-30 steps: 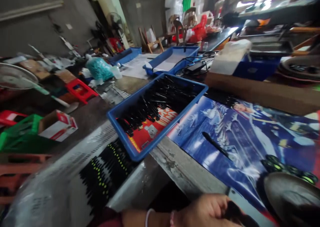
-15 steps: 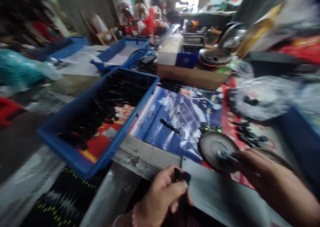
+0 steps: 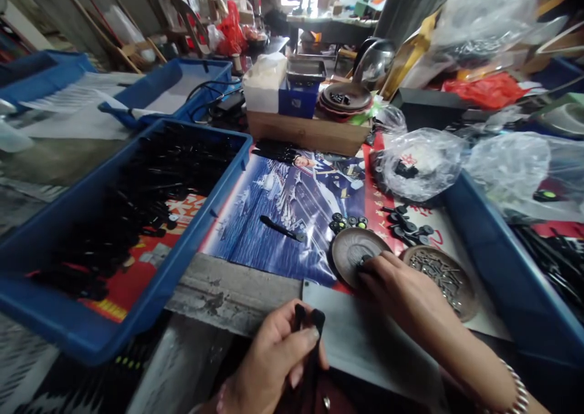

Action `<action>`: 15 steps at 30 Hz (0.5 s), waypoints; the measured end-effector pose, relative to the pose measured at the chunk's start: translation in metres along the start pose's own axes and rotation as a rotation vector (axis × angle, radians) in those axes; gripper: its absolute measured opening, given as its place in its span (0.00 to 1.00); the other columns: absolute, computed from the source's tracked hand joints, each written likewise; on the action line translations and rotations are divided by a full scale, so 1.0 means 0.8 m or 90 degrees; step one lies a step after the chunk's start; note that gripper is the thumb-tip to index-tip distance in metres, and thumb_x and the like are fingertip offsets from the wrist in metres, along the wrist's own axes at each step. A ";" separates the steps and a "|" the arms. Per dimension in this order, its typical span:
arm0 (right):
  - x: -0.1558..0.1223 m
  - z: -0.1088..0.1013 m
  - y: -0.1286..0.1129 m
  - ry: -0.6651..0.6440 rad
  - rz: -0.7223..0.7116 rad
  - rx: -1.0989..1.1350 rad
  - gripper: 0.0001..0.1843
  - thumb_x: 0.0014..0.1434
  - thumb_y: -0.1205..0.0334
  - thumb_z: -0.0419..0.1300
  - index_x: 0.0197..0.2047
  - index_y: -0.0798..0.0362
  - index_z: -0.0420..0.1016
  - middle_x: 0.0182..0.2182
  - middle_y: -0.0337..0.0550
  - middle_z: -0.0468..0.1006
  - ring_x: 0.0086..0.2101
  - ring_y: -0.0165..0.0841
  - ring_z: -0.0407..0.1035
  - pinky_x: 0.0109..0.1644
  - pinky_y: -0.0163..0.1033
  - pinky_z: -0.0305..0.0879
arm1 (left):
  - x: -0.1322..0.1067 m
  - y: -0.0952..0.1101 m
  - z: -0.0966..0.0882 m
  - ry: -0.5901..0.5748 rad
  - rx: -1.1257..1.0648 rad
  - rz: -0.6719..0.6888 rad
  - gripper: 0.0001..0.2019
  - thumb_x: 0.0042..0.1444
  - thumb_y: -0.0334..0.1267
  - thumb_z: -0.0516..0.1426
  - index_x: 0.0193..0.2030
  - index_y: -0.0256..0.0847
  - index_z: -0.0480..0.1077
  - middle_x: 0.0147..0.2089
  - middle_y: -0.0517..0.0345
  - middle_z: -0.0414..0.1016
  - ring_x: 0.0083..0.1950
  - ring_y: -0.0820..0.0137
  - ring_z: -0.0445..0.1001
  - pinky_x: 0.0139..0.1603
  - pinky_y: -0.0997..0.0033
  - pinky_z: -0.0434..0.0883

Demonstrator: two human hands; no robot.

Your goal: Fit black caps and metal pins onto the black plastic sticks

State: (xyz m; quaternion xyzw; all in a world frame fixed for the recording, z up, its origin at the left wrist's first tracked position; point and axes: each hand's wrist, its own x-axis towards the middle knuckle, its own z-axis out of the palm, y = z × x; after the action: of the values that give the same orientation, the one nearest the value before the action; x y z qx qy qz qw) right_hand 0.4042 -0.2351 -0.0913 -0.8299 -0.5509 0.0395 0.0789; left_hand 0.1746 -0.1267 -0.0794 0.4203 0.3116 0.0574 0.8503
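Way back, a grey wall (image 3: 123,0) is being partly hidden by wooden chairs, and up front the worktop (image 3: 214,292) is being covered by a glossy blue-and-red poster (image 3: 255,219). Low in the middle, here is the left hand (image 3: 278,347): slim black pieces (image 3: 317,323) are being gripped upright, thumb and fingers clamped firmly on them, just in front of the worktop's edge. And over to the right hand (image 3: 396,286)! The near side of a shallow brown dish (image 3: 342,253) is being covered by its bent fingers, right at a small dark part (image 3: 365,259); whether they are closed on it cannot be told. Just beside, a heap of little metal pins (image 3: 438,271) is being held by a second dish (image 3: 469,298). Behind the first dish, dark wheels (image 3: 349,222) are being kept in a cluster, some showing green centres. A lone black handle (image 3: 280,227) is being borne by the poster, while a crowd of black parts (image 3: 150,177) is being contained by the blue tray (image 3: 55,326) on the left.
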 end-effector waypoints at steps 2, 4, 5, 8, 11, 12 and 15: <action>0.004 0.000 0.000 0.014 -0.004 -0.018 0.15 0.68 0.60 0.48 0.33 0.51 0.72 0.29 0.46 0.74 0.24 0.39 0.72 0.25 0.41 0.56 | 0.000 0.000 0.000 -0.002 -0.001 -0.004 0.10 0.62 0.42 0.59 0.41 0.38 0.68 0.27 0.60 0.77 0.17 0.84 0.51 0.17 0.81 0.45; 0.006 -0.006 0.003 0.031 -0.013 -0.018 0.17 0.69 0.60 0.46 0.32 0.51 0.72 0.28 0.45 0.74 0.23 0.38 0.71 0.25 0.41 0.56 | 0.000 0.000 0.000 -0.007 -0.004 -0.003 0.09 0.62 0.42 0.59 0.40 0.37 0.68 0.27 0.59 0.77 0.17 0.84 0.51 0.17 0.81 0.45; 0.004 -0.011 0.005 0.042 -0.019 -0.014 0.18 0.69 0.60 0.46 0.33 0.51 0.72 0.29 0.46 0.75 0.24 0.38 0.72 0.25 0.41 0.58 | -0.001 0.000 -0.001 -0.009 -0.005 -0.002 0.09 0.62 0.41 0.59 0.40 0.37 0.68 0.27 0.59 0.77 0.17 0.84 0.51 0.17 0.81 0.45; -0.007 -0.036 0.003 0.123 -0.017 0.060 0.14 0.70 0.56 0.49 0.38 0.49 0.73 0.32 0.45 0.79 0.27 0.36 0.75 0.29 0.39 0.66 | -0.002 0.002 -0.001 -0.011 -0.009 -0.004 0.08 0.61 0.41 0.59 0.38 0.38 0.68 0.26 0.60 0.77 0.17 0.84 0.51 0.17 0.81 0.45; -0.027 -0.059 -0.019 0.127 -0.020 0.283 0.08 0.69 0.55 0.56 0.39 0.45 0.74 0.29 0.39 0.80 0.26 0.34 0.76 0.28 0.34 0.69 | -0.001 0.003 0.001 -0.012 -0.018 -0.003 0.08 0.61 0.41 0.59 0.37 0.38 0.67 0.25 0.60 0.77 0.16 0.84 0.51 0.16 0.81 0.45; -0.033 -0.062 -0.031 0.094 -0.031 0.374 0.08 0.68 0.55 0.57 0.37 0.44 0.75 0.27 0.37 0.80 0.25 0.33 0.76 0.26 0.32 0.69 | 0.000 0.004 0.002 -0.013 -0.020 -0.001 0.08 0.61 0.41 0.59 0.37 0.38 0.67 0.26 0.60 0.77 0.16 0.84 0.51 0.16 0.81 0.45; -0.049 -0.056 -0.070 -0.035 -0.028 0.560 0.11 0.69 0.57 0.58 0.33 0.45 0.74 0.25 0.33 0.79 0.25 0.30 0.75 0.28 0.30 0.69 | 0.001 0.004 0.007 -0.026 -0.026 0.000 0.08 0.61 0.40 0.59 0.37 0.38 0.68 0.26 0.61 0.76 0.16 0.84 0.51 0.16 0.81 0.46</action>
State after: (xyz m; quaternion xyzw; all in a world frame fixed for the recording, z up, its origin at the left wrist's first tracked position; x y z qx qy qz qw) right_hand 0.3447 -0.2540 -0.0381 -0.7040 -0.5013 0.2905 0.4106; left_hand 0.1794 -0.1284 -0.0749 0.4037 0.2932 0.0549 0.8649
